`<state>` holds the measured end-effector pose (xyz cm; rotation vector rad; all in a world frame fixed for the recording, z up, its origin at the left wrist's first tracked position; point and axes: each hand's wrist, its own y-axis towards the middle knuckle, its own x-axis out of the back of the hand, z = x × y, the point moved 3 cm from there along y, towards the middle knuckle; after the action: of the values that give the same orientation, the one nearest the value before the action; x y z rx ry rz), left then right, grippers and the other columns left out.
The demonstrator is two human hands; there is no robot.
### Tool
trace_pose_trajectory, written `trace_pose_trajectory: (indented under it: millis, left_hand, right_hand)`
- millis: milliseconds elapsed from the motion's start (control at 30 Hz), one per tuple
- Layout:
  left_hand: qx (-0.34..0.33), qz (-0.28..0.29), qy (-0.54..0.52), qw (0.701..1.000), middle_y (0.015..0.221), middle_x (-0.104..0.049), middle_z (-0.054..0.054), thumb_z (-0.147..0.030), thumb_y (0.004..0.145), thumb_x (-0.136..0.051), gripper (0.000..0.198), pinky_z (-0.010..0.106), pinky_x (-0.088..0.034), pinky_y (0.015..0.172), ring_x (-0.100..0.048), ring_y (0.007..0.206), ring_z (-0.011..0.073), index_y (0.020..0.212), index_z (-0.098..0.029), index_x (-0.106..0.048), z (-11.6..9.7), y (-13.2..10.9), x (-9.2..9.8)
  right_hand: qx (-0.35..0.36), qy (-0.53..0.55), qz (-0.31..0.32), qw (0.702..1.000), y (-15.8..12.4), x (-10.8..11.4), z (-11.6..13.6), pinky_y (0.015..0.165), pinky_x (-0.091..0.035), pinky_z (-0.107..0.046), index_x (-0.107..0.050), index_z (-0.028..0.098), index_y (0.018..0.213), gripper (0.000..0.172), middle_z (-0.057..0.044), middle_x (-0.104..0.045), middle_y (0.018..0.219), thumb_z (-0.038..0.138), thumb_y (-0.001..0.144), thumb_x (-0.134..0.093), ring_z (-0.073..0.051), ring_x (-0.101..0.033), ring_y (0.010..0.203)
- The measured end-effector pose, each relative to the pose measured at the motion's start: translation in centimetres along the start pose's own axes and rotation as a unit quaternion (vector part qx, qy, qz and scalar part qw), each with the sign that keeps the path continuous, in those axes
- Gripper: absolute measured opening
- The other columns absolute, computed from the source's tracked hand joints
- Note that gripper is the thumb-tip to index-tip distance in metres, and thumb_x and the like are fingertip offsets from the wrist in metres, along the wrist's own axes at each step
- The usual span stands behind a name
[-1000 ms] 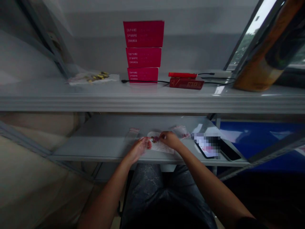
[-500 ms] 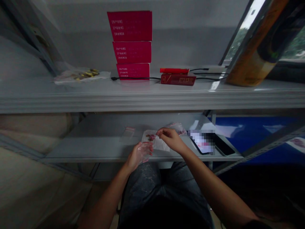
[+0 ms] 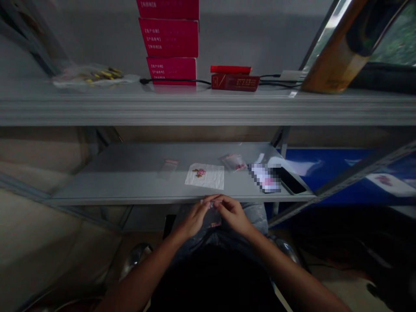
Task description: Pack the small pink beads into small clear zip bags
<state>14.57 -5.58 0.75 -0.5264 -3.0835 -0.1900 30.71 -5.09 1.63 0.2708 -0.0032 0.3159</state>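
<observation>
The left hand point(image 3: 195, 220) and the right hand point(image 3: 233, 215) come together, fingertips pinching a small clear plastic bag point(image 3: 212, 213) above the lap, just below the grey metal shelf point(image 3: 130, 200). Farther along that shelf, well beyond the hands, lies a white paper square point(image 3: 211, 180).

Grey metal shelving point(image 3: 208, 113) against a grey wall point(image 3: 260, 39); window point(image 3: 393, 32) at right.

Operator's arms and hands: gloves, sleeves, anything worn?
The left hand and right hand are bare, with no gloves. The left forearm and right forearm are uncovered, no sleeve in view. No visible cables, bands or markings, though the light is dim.
</observation>
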Motion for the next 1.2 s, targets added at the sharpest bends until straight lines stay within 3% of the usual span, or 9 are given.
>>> trace_pose_trajectory:
  millis: [100, 200, 400, 533, 667, 1000, 1200]
  left_hand:
    - [0.003, -0.037, 0.022, 0.999, 0.120, -0.074, 0.008, -0.044, 0.094, -0.068, 0.028, 0.039, -0.046, 0.106, -0.065, 0.117, 0.0262, 0.115, -0.026, -0.073, 0.6, -0.2, 0.3]
    - [0.014, -0.039, 0.005, 0.999, 0.106, -0.074, 0.007, -0.039, 0.089, -0.073, 0.021, 0.036, -0.049, 0.096, -0.067, 0.104, 0.0246, 0.103, -0.023, -0.074, 1.1, 0.1, 0.6]
    - [0.016, -0.059, -0.012, 0.998, 0.094, -0.072, 0.006, -0.036, 0.084, -0.077, 0.018, 0.034, -0.049, 0.087, -0.065, 0.092, 0.0225, 0.091, -0.020, -0.073, 1.0, 0.4, 0.8]
    - [-0.014, -0.076, 0.022, 0.997, 0.090, -0.070, 0.005, -0.033, 0.086, -0.074, 0.013, 0.032, -0.047, 0.083, -0.063, 0.088, 0.0210, 0.089, -0.020, -0.072, 0.8, 0.5, 1.0]
    - [-0.039, -0.088, 0.050, 0.994, 0.088, -0.069, 0.004, -0.030, 0.087, -0.073, 0.010, 0.032, -0.046, 0.083, -0.062, 0.086, 0.0206, 0.086, -0.021, -0.072, 0.9, 0.6, 1.4]
    - [-0.054, -0.077, 0.068, 0.993, 0.086, -0.069, 0.004, -0.022, 0.085, -0.072, 0.002, 0.033, -0.046, 0.083, -0.061, 0.084, 0.0204, 0.084, -0.021, -0.073, 0.1, 0.2, 0.9]
    - [-0.066, -0.093, 0.092, 0.989, 0.090, -0.070, 0.005, -0.025, 0.087, -0.070, 0.005, 0.033, -0.048, 0.084, -0.064, 0.088, 0.0211, 0.087, -0.022, -0.073, 0.5, 0.8, 1.5]
  right_hand:
    - [-0.004, -0.035, -0.028, 0.999, -0.5, 0.3, -0.9, 0.074, -0.052, -0.031, -0.070, 0.022, 0.091, 0.030, -0.004, -0.071, 0.085, 0.051, 0.098, -0.063, -0.021, -0.065, 0.079]
    - [0.012, -0.069, -0.037, 0.997, -0.7, 0.6, -1.3, 0.067, -0.048, -0.028, -0.066, 0.021, 0.086, 0.028, -0.002, -0.065, 0.079, 0.045, 0.098, -0.062, -0.018, -0.061, 0.073]
    - [0.044, -0.105, 0.004, 0.993, -0.7, 0.4, -1.0, 0.075, -0.048, -0.030, -0.066, 0.021, 0.089, 0.022, -0.002, -0.065, 0.084, 0.038, 0.101, -0.059, -0.019, -0.061, 0.079]
    - [0.053, -0.130, 0.012, 0.990, -0.5, 0.4, -0.9, 0.079, -0.048, -0.031, -0.070, 0.021, 0.095, 0.021, -0.003, -0.068, 0.089, 0.037, 0.102, -0.059, -0.019, -0.063, 0.084]
    - [0.033, -0.127, -0.018, 0.991, -0.5, 0.7, -1.0, 0.071, -0.047, -0.029, -0.069, 0.021, 0.100, 0.019, -0.003, -0.067, 0.088, 0.039, 0.099, -0.063, -0.018, -0.060, 0.076]
    - [0.040, -0.135, -0.013, 0.990, -0.6, 0.8, -1.3, 0.068, -0.046, -0.028, -0.070, 0.021, 0.098, 0.012, -0.003, -0.068, 0.088, 0.031, 0.095, -0.064, -0.018, -0.061, 0.076]
    - [0.024, -0.124, -0.006, 0.992, 0.1, 0.9, -1.5, 0.072, -0.048, -0.030, -0.071, 0.020, 0.096, 0.017, -0.004, -0.070, 0.089, 0.036, 0.097, -0.064, -0.019, -0.063, 0.079]
